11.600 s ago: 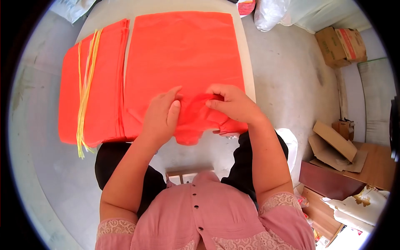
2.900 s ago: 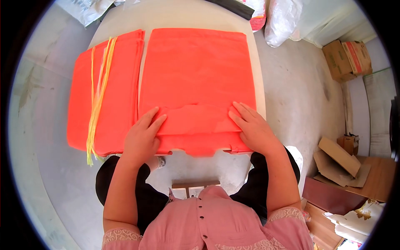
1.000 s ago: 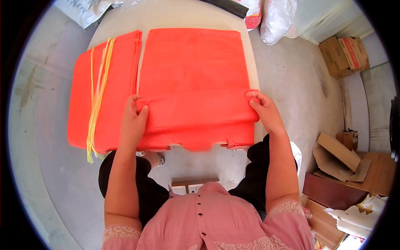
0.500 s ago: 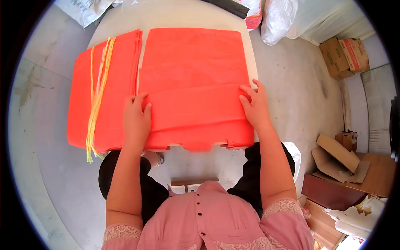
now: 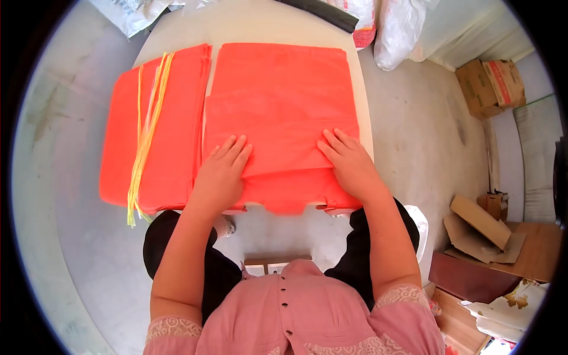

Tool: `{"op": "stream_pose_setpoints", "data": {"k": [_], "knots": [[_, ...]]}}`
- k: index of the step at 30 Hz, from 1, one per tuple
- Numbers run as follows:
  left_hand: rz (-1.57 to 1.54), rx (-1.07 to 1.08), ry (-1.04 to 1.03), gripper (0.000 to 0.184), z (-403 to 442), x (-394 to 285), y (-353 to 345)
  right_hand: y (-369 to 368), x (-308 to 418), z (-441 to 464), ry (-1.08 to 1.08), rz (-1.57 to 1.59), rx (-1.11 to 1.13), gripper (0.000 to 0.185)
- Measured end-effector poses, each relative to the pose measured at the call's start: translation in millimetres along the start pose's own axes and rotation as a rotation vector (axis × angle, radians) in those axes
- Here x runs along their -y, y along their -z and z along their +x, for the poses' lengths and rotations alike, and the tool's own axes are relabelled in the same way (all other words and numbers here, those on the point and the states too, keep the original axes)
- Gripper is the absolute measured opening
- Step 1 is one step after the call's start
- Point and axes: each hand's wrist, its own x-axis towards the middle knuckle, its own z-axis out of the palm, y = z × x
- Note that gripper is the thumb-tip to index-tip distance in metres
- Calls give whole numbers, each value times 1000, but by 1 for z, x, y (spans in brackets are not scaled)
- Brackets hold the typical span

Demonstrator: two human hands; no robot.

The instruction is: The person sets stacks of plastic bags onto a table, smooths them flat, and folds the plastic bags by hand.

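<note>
A pile of thin red plastic bags [image 5: 281, 83] lies in front of me on a pale table, its near part folded over in a band. My left hand [image 5: 223, 174] rests flat on the left side of that folded band, fingers stretched out. On the right side, my right hand [image 5: 350, 163] lies flat too, fingers extended over the fold. Both palms press on the red plastic and hold nothing. Beside this pile, to the left, is a second red stack [image 5: 157, 130]. A bundle of yellow and white strings [image 5: 148, 136] lies lengthwise across it.
The pale tabletop [image 5: 236, 26] shows behind the stacks, with a black roll [image 5: 322, 13] at its far edge. White plastic bags [image 5: 399, 32] stand beyond. Cardboard boxes [image 5: 491, 89] sit at the far right, and an opened carton [image 5: 485, 234] rests on a wooden surface nearer me.
Both hands have moved inward from the side edges of the pile and now lie flat on the folded band. The view has shifted slightly.
</note>
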Motion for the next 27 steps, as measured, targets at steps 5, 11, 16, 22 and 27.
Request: {"op": "stream_pose_setpoints", "data": {"k": [5, 11, 16, 22, 27], "knots": [[24, 75, 48, 57, -5, -5, 25, 39, 13, 0, -71, 0, 60, 42], [-116, 4, 331, 46, 30, -9, 89, 88, 3, 36, -202, -160, -133, 23], [-62, -200, -31, 51, 46, -21, 70, 63, 26, 37, -347, 280, -317, 23], [11, -64, -132, 54, 50, -40, -17, 17, 66, -20, -656, 841, -55, 31], [85, -91, -97, 48, 60, -48, -24, -7, 71, -55, -801, 1167, -14, 35]]}}
